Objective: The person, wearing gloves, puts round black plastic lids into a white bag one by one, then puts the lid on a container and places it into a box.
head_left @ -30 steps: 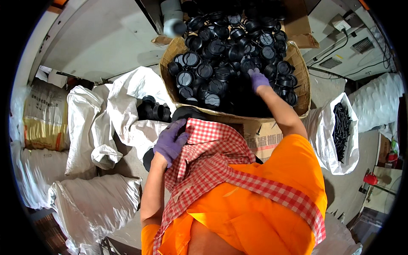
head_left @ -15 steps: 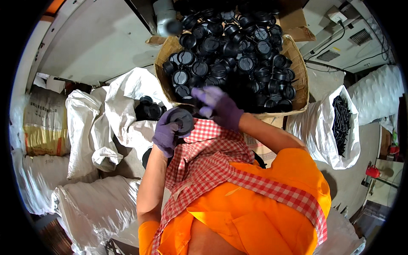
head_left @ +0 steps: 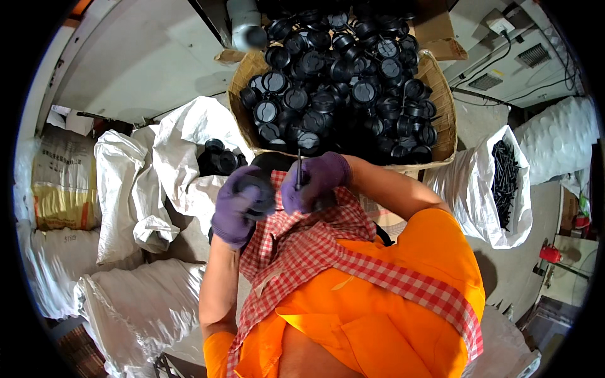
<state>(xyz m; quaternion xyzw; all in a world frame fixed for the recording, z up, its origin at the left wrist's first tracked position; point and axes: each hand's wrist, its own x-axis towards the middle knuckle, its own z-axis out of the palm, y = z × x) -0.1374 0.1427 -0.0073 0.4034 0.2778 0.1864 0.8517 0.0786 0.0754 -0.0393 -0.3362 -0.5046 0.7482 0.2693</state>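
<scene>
My left hand [head_left: 236, 211], in a purple glove, is closed around a round black plastic cap [head_left: 257, 192] over my lap, which is blurred by motion. Close beside it, my gloved right hand [head_left: 315, 181] is curled with a thin dark rod-like tool [head_left: 299, 165] sticking up from its fingers. Something dark also shows under that hand, too hidden to name. Just beyond both hands stands a tan woven basket [head_left: 446, 94] heaped with similar round black caps [head_left: 313, 63].
Left of the basket, an open white sack [head_left: 192, 126] holds a few black caps [head_left: 222, 159]. At right, another white sack [head_left: 466, 205] is filled with thin black rods [head_left: 504, 183]. Several stuffed white sacks [head_left: 145, 305] lie at the left. A grey cylinder [head_left: 246, 28] stands behind the basket.
My right hand has drawn back from the basket's near edge toward my lap, beside the left. The left hand has turned the cap and moved slightly nearer me.
</scene>
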